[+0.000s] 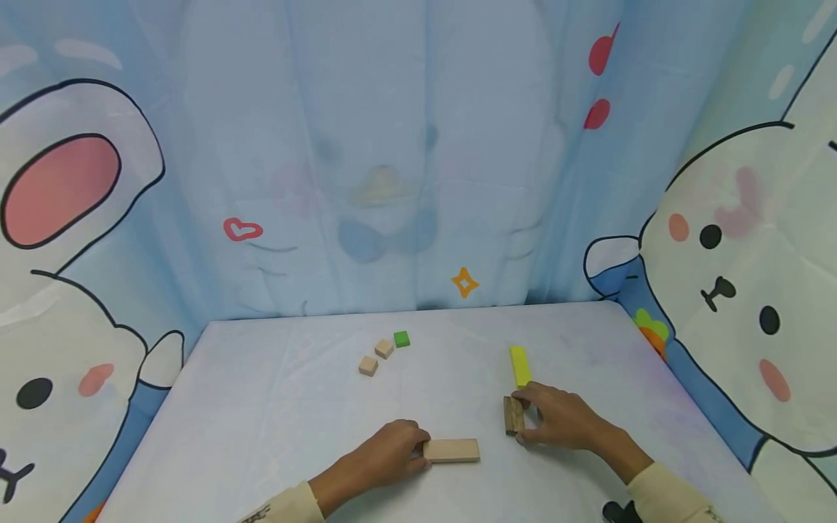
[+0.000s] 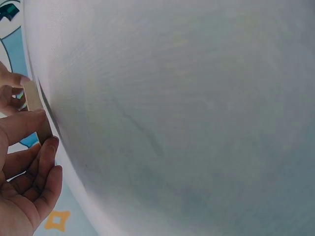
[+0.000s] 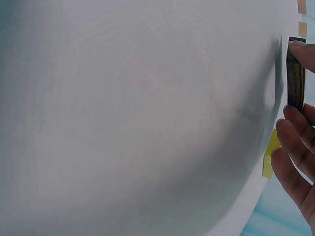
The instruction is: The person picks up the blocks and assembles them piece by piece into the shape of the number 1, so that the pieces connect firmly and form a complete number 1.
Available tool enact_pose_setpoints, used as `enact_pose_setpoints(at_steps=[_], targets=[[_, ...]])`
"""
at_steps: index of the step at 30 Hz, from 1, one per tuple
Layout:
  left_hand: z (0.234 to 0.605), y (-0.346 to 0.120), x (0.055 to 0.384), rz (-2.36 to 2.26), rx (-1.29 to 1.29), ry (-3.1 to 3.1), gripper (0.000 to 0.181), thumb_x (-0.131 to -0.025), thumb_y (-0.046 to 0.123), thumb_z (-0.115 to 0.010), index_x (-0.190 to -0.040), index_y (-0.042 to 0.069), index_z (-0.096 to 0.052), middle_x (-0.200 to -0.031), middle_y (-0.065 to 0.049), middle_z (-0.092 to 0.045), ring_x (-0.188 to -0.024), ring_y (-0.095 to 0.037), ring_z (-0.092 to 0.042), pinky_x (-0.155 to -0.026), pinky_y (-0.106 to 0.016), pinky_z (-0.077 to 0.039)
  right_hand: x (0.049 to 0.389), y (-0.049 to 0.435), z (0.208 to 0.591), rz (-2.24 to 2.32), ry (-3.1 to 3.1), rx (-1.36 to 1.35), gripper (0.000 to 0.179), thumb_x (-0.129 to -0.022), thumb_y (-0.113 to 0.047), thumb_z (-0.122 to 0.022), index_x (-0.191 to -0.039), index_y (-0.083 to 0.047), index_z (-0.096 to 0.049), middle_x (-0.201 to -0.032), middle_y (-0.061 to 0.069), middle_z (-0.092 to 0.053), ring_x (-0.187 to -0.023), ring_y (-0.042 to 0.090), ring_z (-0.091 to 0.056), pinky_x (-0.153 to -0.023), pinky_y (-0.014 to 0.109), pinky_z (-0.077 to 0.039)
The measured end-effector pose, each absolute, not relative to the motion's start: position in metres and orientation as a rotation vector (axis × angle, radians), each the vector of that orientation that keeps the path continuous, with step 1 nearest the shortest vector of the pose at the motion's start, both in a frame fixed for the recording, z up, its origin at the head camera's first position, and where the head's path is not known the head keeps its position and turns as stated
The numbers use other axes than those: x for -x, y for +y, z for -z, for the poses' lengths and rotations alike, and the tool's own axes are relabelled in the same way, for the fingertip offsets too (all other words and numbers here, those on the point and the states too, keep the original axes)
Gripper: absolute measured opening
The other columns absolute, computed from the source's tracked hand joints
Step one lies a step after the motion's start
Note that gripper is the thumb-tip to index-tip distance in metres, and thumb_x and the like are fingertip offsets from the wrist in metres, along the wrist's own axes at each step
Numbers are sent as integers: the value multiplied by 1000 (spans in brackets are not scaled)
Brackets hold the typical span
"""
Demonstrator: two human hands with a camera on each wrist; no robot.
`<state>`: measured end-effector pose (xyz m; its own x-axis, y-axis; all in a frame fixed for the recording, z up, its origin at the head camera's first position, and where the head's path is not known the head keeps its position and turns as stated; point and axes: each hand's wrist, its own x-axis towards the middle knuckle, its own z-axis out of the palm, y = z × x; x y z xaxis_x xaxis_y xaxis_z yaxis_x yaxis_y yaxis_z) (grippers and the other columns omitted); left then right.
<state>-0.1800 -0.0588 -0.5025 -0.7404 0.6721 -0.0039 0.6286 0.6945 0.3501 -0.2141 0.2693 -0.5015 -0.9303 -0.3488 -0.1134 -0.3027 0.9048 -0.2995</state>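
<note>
My left hand (image 1: 391,456) pinches the left end of a plain light wooden block (image 1: 453,450), which lies flat and lengthwise across the white table. In the left wrist view the thumb and fingers grip that block (image 2: 34,101) at its edge. Farther right, my right hand (image 1: 556,418) holds a dark brown wooden block (image 1: 513,415) by its two ends, between thumb and fingers. The right wrist view shows this dark block (image 3: 296,78) with its grain along its length. Just beyond it lies a yellow block (image 1: 520,365), close to the right fingertips.
Toward the back, left of centre, two small natural wood cubes (image 1: 375,357) and a green cube (image 1: 402,339) form a slanting row. A white cloth covers the table (image 1: 275,407). Printed curtains (image 1: 366,145) hang behind and at both sides.
</note>
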Motion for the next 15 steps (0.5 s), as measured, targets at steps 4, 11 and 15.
enact_pose_setpoints(at_steps=[4,11,15], targets=[[502,-59,180,-487,-1057,2768,24,-85,24,-81,-105,11,-76,-84,10,-68,-73,4,-48,-70,-16,-46,214,267,501,430,2900,510,71,-71,-48,-88,-129,-14,-64,-100,-14,-60,-81,6,-47,-66,26,-40],[503,-59,180,-503,-1058,2762,20,-85,22,-81,-101,11,-76,-80,12,-65,-71,4,-47,-66,-14,-44,216,265,500,442,2894,505,70,-72,-46,-88,-130,-15,-64,-100,-13,-60,-76,6,-46,-63,25,-38],[503,-60,181,-515,-1053,2758,19,-85,21,-81,-100,11,-76,-80,12,-65,-71,4,-48,-67,-14,-45,216,263,498,458,2878,520,70,-73,-46,-87,-130,-14,-64,-101,-12,-61,-79,8,-47,-65,25,-40]])
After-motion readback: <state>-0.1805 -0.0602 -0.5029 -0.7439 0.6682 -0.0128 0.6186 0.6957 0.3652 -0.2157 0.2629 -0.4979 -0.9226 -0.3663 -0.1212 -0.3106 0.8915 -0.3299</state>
